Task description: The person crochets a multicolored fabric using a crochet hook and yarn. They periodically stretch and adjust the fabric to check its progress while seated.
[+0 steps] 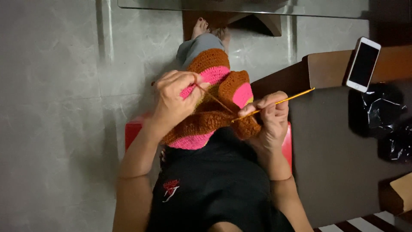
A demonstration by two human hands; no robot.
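Observation:
A crocheted piece (214, 103) in brown and pink bands lies over my lap. My left hand (174, 101) pinches its upper edge and holds a strand of brown yarn (214, 99) taut across the work. My right hand (268, 116) grips a thin yellow crochet hook (283, 101), whose tip is buried in the brown edge of the piece while its handle points up to the right. Both hands are touching the fabric.
I sit on a red stool (134, 131) over a grey tiled floor (56, 107), my feet (210, 30) stretched forward. A white phone (363, 64) rests on a brown wooden surface (326, 68) to the right, beside crumpled black plastic (386, 120).

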